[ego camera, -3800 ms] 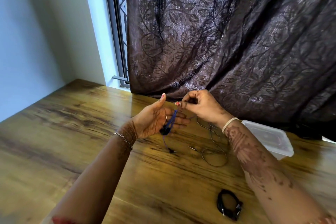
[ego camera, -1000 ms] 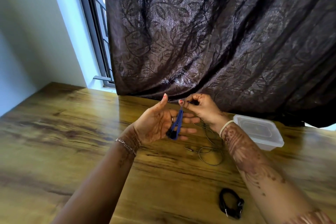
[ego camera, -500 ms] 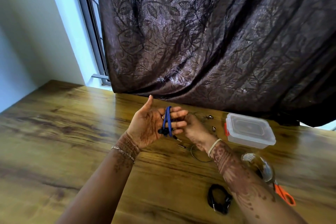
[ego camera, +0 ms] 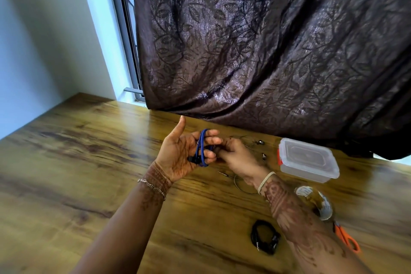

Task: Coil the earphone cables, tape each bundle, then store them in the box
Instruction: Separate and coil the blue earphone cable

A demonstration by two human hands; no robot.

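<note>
Left hand (ego camera: 178, 155): our fingers stretch straight, thumb up, blue earphone cable (ego camera: 201, 147) looped around them.
Right hand (ego camera: 235, 158): our curled fingertips pinch that cable beside the coil.
Box (ego camera: 309, 160): lidded, on the table (ego camera: 89, 162), right of both hands.
Black bundle (ego camera: 264, 239): near our right forearm.

Left hand (ego camera: 178, 153) faces palm up, fingers straight, thumb raised; right hand (ego camera: 238, 160), touching its fingertips, pinches the blue cable (ego camera: 201, 147).

A blue cable (ego camera: 201, 147), a black cable bundle (ego camera: 264, 239), orange-handled scissors (ego camera: 348, 241), a clear box (ego camera: 308, 160) with a red clasp, a brown leaf-patterned curtain (ego camera: 266, 51), a streaky wood-grain table (ego camera: 77, 151).
</note>
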